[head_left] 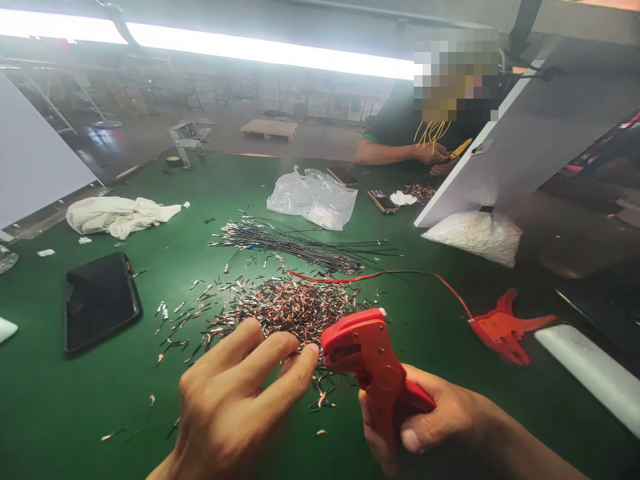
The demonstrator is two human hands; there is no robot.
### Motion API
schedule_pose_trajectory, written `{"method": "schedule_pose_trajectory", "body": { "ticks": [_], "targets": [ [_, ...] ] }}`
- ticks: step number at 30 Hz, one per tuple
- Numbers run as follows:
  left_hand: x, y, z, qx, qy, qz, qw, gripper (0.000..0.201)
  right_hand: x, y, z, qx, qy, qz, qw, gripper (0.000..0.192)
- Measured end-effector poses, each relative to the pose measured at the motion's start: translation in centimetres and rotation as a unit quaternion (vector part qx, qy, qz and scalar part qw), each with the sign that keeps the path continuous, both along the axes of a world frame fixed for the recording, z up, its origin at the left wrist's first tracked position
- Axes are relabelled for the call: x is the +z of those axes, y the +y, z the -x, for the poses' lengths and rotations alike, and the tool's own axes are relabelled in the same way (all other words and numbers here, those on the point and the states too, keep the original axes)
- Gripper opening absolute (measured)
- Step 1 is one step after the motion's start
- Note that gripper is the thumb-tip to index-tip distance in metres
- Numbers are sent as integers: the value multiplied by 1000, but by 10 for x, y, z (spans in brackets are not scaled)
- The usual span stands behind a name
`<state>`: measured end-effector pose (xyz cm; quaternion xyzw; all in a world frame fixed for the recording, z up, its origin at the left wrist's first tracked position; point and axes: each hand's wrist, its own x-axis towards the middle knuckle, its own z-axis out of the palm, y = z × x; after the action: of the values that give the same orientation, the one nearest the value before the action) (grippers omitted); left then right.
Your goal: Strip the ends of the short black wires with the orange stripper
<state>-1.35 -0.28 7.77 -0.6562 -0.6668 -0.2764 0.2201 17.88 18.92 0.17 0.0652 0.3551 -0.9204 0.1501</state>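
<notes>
Two hands low over wire scraps (285, 310) — right hand (430, 427) grips red stripper (367, 357), left hand (240, 400) fingers pinched at its nose.

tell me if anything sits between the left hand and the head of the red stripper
Nothing visible does: the left hand has its fingertips right at the head of the red stripper, which the right hand holds.

Red stripper (373, 357) of smooth, slightly glossy plastic; scrap pile (290, 308) of bright bare copper mixed with black insulation; table (75, 400) covered in matt green mat; phone (100, 301) near its left edge of glossy black glass; cloth (117, 215) of soft, creased white fabric; bag (315, 197) of thin, crinkled clear plastic.
</notes>
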Motion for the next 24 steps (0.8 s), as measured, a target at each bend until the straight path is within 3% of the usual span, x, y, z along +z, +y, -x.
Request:
{"method": "schedule_pose_trajectory", "body": {
  "ticks": [8,18,24],
  "targets": [
    [5,4,-1,-20,-27,-19,999,28,-1,1,-1,10,-6,-2,1000,45],
    [4,7,2,-35,-52,1,998,29,-3,3,-2,42,2,-64,997,44],
    [6,6,4,-52,-59,12,997,29,-7,3,-5,31,-6,-42,999,47]
  ]
}}
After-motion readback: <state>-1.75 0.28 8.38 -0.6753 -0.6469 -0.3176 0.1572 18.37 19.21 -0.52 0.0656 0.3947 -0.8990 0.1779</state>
